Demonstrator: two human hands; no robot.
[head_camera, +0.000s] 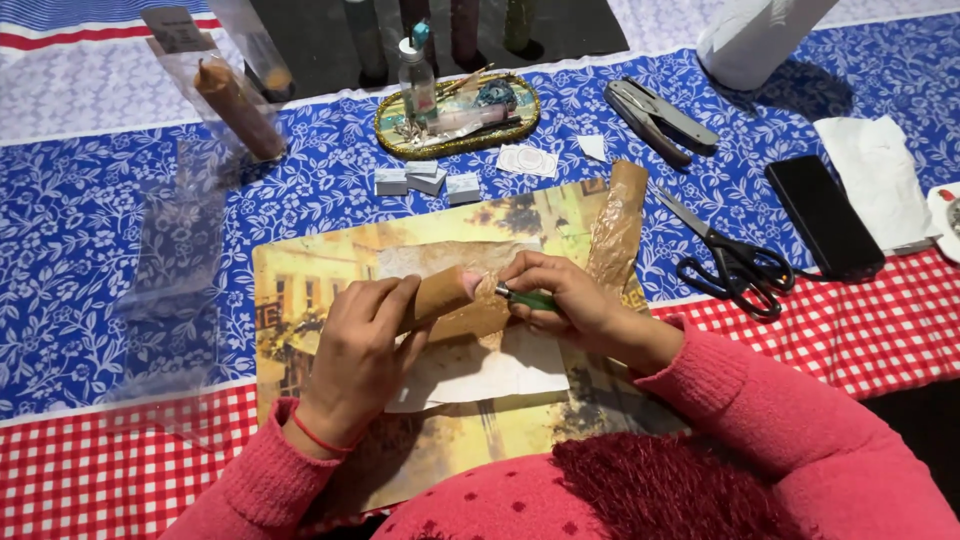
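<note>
Both hands work at the centre of the view, above a picture placemat (300, 270) that lies on a tabletop (80, 240) covered with a blue floral cloth and, nearer the person, a red-and-white checked cloth. Left hand (365, 345), wearing a red thread bracelet at the wrist, is closed around a tan cylindrical candle (440, 293), which is held slightly tilted with its far end pointing toward the right hand. Right hand (560, 295) is closed on a small green-handled tool (525, 299), whose metal tip meets the end of the candle. Beneath the hands lie a sheet of white paper (490, 370) and a crumpled strip of brown paper (615, 225). Farther back on the tabletop: an oval tray (395, 140) holding a small spray bottle (418, 80); three small grey blocks (425, 182) just in front of the tray; a candle wrapped in clear film (238, 108) at upper left. To the right lie black-handled scissors (730, 262), a grey punch plier (655, 118), a black phone (823, 215) and a white folded tissue (880, 180).
</note>
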